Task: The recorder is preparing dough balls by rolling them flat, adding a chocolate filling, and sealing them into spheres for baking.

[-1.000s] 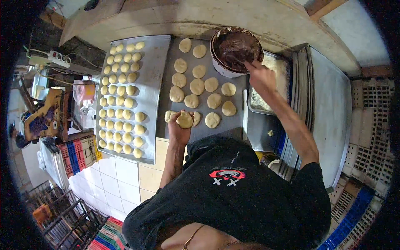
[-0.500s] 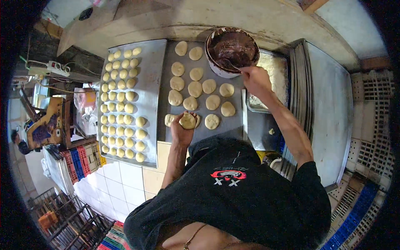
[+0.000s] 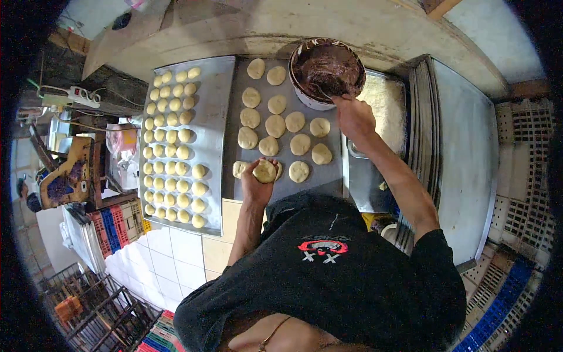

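Observation:
My left hand (image 3: 257,186) holds a flattened dough round (image 3: 264,171) over the dark tray (image 3: 322,182), its fingers curled around the piece. Gripped in my right hand (image 3: 355,120) is the handle of a thin metal spoon (image 3: 320,91), reaching over the near rim of a white bucket (image 3: 311,102). Dark brown, chocolate-like paste (image 3: 335,66) coats the bucket's inside, and the spoon's far end is in it, hard to make out. Several flattened dough rounds (image 3: 274,126) lie on the tray between my left hand and the bucket.
A metal tray (image 3: 211,88) on the left bears rows of small dough balls (image 3: 171,136). Right of the bucket is a rectangular pan (image 3: 402,111) with pale contents. Stacked metal trays (image 3: 466,158) stand farther right. A wall (image 3: 264,26) rises behind the bucket.
My right hand has moved slightly left and down toward the bucket's near rim, shifting the spoon in the paste. My left hand stays nearly still with the dough round.

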The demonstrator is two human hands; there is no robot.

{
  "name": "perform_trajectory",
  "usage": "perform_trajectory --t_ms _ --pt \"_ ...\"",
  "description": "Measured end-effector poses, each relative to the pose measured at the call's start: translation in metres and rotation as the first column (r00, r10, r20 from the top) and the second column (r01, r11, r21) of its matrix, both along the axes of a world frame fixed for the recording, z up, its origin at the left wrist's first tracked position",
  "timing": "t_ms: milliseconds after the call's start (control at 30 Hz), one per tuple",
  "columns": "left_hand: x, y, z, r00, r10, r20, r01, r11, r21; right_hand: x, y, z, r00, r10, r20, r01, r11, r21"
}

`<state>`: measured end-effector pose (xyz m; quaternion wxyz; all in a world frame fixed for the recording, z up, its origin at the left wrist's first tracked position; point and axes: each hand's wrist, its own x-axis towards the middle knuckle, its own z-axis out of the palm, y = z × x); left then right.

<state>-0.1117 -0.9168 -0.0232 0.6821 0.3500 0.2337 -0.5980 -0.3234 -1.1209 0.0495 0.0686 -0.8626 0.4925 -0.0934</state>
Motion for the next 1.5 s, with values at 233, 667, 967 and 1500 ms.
perform_trajectory --t_ms 233,667,967,1500 --pt "-0.005 -0.006 -0.003 0.997 -0.036 -0.073 0.034 0.999 -0.030 0.004 -0.009 -0.006 1.000 0.009 0.009 -0.010 0.998 0.055" --pt "0.010 -0.014 0.005 0.998 0.020 0.061 -0.013 0.993 -0.117 -0.031 -0.034 0.006 0.522 -0.776 0.354 -0.186 0.301 0.935" --pt "0.018 -0.012 0.003 0.999 0.025 0.029 -0.024 1.000 -0.015 -0.049 -0.052 0.064 0.586 -0.553 0.592 -0.051 0.704 0.709" --pt "0.019 -0.009 0.008 0.999 0.004 0.053 0.000 0.997 -0.078 -0.020 -0.108 0.025 0.996 -0.025 -0.082 -0.006 0.937 -0.350"
